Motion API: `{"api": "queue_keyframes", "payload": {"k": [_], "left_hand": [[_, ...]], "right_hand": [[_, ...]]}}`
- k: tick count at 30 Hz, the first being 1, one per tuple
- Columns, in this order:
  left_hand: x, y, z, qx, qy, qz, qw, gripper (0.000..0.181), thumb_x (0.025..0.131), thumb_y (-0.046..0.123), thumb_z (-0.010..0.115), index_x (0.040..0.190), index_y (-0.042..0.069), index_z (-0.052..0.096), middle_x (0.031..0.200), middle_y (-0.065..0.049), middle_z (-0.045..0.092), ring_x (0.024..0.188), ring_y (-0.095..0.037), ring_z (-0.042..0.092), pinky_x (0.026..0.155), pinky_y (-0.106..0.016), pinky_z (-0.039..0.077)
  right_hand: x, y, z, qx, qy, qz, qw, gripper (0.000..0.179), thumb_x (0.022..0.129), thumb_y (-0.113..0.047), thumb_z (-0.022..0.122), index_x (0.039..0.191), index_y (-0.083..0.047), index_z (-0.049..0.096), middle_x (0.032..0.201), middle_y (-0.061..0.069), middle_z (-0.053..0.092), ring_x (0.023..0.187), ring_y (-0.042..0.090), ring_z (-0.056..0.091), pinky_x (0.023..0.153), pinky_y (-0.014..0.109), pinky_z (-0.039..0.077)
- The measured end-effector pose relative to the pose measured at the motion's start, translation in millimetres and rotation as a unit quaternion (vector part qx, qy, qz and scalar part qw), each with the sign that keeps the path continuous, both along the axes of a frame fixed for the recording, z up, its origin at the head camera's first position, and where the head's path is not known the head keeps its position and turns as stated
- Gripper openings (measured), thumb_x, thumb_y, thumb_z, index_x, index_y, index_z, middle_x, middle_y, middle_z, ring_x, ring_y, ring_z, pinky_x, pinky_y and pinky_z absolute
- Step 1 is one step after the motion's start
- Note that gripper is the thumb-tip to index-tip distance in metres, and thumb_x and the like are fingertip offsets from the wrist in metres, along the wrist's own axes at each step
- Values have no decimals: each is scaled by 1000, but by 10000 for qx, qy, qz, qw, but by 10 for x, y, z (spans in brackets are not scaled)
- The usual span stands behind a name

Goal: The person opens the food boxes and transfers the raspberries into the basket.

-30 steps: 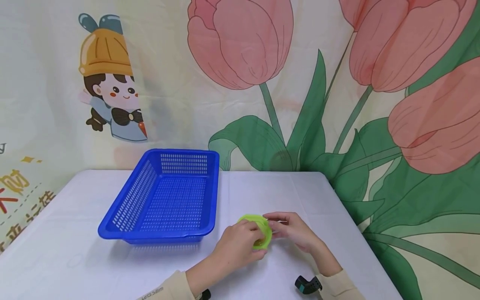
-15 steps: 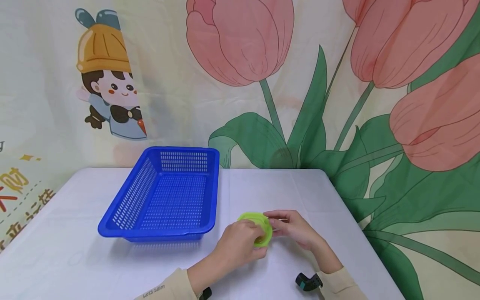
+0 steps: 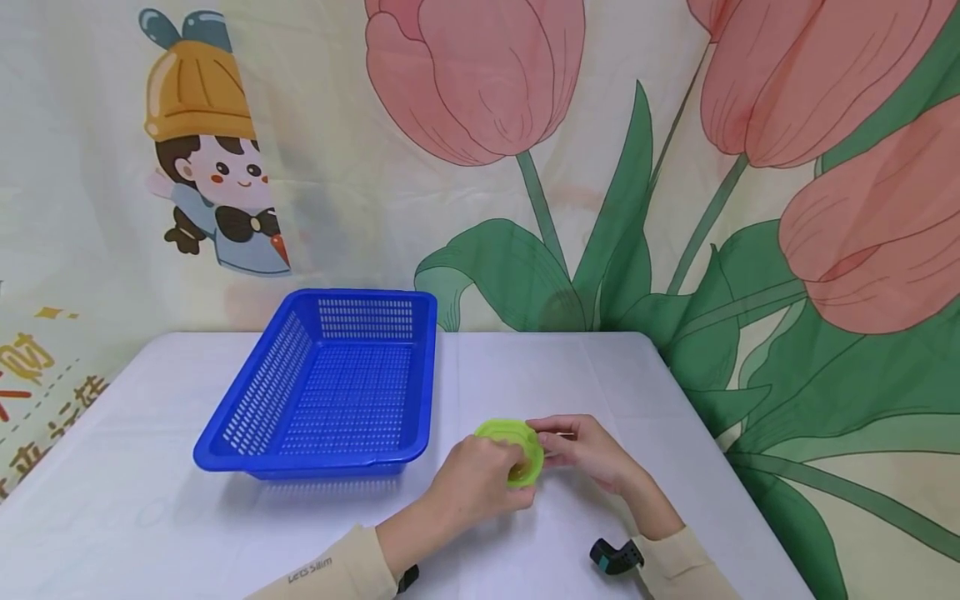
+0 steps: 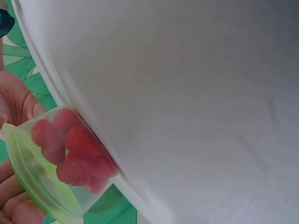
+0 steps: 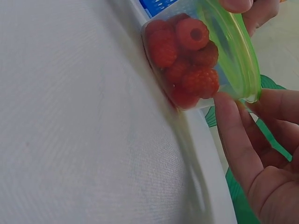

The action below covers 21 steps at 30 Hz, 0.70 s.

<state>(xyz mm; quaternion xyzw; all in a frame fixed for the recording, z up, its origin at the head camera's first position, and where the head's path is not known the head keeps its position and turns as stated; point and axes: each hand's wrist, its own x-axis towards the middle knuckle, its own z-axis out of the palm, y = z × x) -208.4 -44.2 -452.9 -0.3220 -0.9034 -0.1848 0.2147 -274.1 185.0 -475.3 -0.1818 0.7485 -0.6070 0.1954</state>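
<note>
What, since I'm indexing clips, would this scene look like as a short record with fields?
Container: clear container with a green lid
Contents: red raspberries, seen through the wall
Left hand: left hand grips the lid side, fingers curled over it
Right hand: right hand, fingertips at the lid's edge
Basket: blue perforated basket, left of the hands
Surface: white-covered table
Backdrop: printed cloth with tulips and a cartoon figure
Unclear: whether the lid is sealed
</note>
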Motion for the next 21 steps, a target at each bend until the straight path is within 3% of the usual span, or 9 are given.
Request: {"api": "queue_keyframes", "payload": {"k": [6, 15, 21], "left_hand": [[-19, 3, -10, -84, 140, -89, 9998, 27, 76, 34, 87, 70, 21, 64, 63, 16, 56, 59, -4, 46, 53, -26, 47], [-55, 12, -45, -208, 975, -281, 9946, 36, 77, 31, 86, 65, 20, 54, 59, 11, 50, 52, -5, 36, 45, -26, 41], [-43, 7, -57, -502, 1432, -208, 9882, 36, 80, 30, 84, 65, 17, 54, 58, 8, 48, 50, -7, 31, 41, -27, 41]], "right_hand": [[2, -7, 1, -60, -47, -16, 10000, 39, 107, -16, 65, 141, 2, 64, 137, 20, 69, 112, 26, 74, 93, 42, 62], [5, -9, 19, -21, -29, -84, 10000, 39, 108, -18, 64, 141, 3, 64, 137, 21, 68, 111, 26, 75, 94, 43, 62], [13, -45, 0, -24, -41, -116, 9999, 39, 108, -18, 63, 141, 3, 64, 136, 21, 69, 109, 26, 75, 93, 43, 62]]}}
